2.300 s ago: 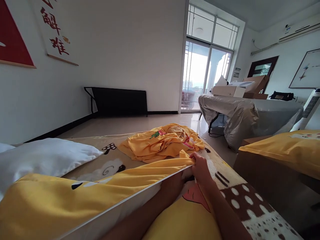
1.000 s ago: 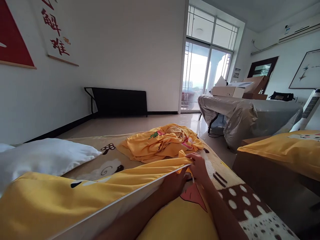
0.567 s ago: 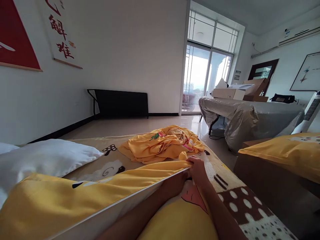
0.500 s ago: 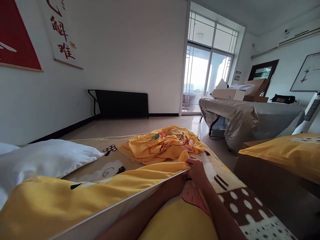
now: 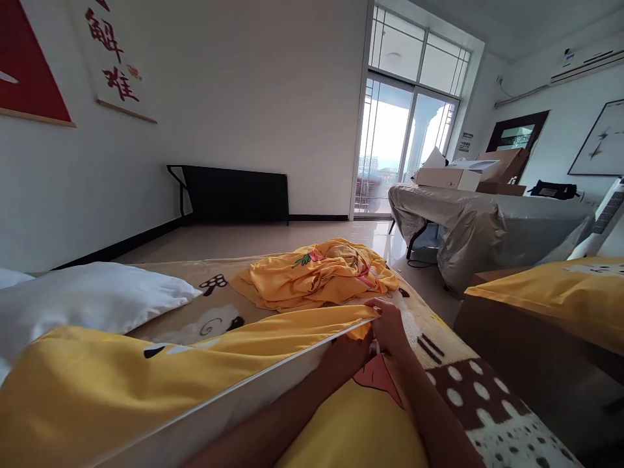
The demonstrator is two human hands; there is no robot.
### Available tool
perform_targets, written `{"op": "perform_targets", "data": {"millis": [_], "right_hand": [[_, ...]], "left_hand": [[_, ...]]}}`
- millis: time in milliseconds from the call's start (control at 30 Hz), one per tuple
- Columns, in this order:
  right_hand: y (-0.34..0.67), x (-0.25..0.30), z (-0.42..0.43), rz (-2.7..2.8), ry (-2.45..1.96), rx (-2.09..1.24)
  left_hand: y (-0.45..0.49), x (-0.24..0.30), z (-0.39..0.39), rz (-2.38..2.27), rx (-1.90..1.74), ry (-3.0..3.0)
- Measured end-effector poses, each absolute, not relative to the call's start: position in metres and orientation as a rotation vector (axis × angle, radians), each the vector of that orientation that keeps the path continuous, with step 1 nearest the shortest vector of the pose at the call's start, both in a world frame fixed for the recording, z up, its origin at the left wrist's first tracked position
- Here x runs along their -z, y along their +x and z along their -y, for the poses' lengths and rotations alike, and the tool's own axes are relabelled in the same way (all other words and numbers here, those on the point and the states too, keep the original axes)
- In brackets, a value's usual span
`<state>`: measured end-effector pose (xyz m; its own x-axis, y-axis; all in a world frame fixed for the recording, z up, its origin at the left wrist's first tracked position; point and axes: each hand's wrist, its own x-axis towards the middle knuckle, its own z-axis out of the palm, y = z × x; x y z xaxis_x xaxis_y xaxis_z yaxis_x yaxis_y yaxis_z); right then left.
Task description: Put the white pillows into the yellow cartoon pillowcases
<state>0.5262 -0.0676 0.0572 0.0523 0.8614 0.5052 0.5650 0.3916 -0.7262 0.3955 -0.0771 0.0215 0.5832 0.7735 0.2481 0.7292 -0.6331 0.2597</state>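
right hand (image 5: 390,325): fingers pinch yellow cover (image 5: 273,338) corner; left hand (image 5: 346,357): inside cover, fingers' state unclear

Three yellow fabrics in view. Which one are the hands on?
The yellow cover stretched in the foreground: right hand pinches its corner, left hand beneath. The crumpled heap and far-right piece lie untouched.

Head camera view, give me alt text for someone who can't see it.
Both hands meet at the corner of a yellow cover on a bed: the right hand pinches its edge, the left hand lies beneath it. A crumpled yellow cloth and a white pillow lie beyond.
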Motion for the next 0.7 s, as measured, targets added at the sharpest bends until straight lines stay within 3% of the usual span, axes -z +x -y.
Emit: {"op": "perform_targets", "data": {"millis": [167,467,700], "right_hand": [[0.533,-0.062,0.068,1.720,-1.310,-0.363],[0.535,-0.066,0.068,1.742,-1.312,-0.442],[0.538,-0.059,0.065,1.736,-1.236,-0.607]], "left_hand": [[0.387,-0.021,0.083,-1.167,-0.480,2.749],[0.372,-0.038,0.094,-0.791,-0.796,2.598],[0.385,-0.045,0.095,-1.107,-0.949,2.323]]}}
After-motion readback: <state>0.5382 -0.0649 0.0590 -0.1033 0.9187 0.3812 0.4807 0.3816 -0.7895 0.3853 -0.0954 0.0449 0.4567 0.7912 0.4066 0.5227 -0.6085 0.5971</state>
